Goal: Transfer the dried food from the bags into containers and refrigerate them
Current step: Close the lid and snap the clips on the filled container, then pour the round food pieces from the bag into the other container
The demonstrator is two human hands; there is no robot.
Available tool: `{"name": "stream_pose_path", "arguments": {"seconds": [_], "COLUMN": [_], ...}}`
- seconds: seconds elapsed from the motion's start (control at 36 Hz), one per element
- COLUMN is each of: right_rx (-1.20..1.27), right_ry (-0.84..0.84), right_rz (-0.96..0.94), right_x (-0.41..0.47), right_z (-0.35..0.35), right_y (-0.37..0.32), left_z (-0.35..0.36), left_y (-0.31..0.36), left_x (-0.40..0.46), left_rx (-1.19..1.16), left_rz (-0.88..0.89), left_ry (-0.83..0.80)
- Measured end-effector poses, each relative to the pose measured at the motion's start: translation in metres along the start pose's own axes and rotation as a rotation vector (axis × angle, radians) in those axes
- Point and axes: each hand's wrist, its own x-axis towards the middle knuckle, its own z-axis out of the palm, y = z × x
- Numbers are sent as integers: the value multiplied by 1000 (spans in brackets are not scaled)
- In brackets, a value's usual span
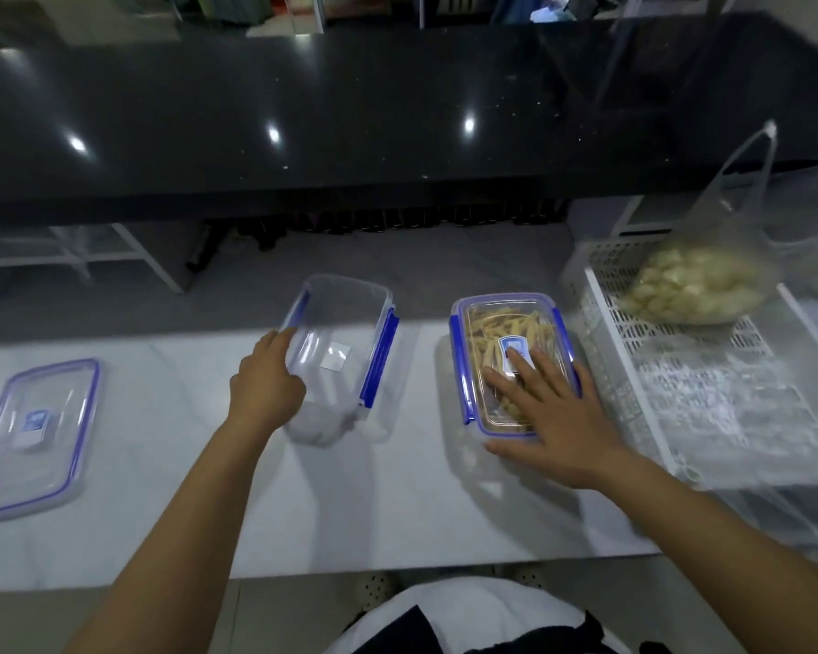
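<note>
An empty clear container (350, 318) with blue clips stands tilted on the white counter; my left hand (265, 380) grips its left wall. To the right a lidded container (506, 323) holds pale dried sticks. My right hand (553, 417) presses flat on its lid, fingers spread. A loose lid (34, 431) with a blue rim lies at the far left. A clear plastic bag (695, 285) of pale dried pieces sits in a white basket at the right.
The white slotted basket (709, 384) fills the counter's right end, close to the lidded container. A black glossy countertop (397, 110) runs across the back, above a gap with shelving. The white counter's front edge (303, 578) is near my body.
</note>
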Motion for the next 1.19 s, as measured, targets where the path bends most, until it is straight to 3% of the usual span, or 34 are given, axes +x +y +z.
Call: {"name": "stream_pose_path", "arguments": {"seconds": [0.33,0.53,0.61,0.81,0.92,1.0,1.19], "right_rx": [12,104,235,653,938,1138,1367], "right_ry": [48,-43,51,739,958,966,636], "right_rz": [10,30,85,345,609,706,610], "right_x": [0,-2,-12,-53,-57,-50,-15], "right_z": [3,-13,-38,-120,-159,-181,-215], "right_y": [-1,-11,-16,52,126,174,235], "left_z": [41,32,21,2,-1,5,29], "left_y": [-8,-7,12,126,218,290,436], "left_x": [-72,-74,-64,-57,-47,-40,1], "left_rx": [46,-104,-210,-346,-344,-305,-93], "left_rz": [-1,86,179,576,818,932,990], "left_ry": [-21,-30,-3,5,-1,8,53]}}
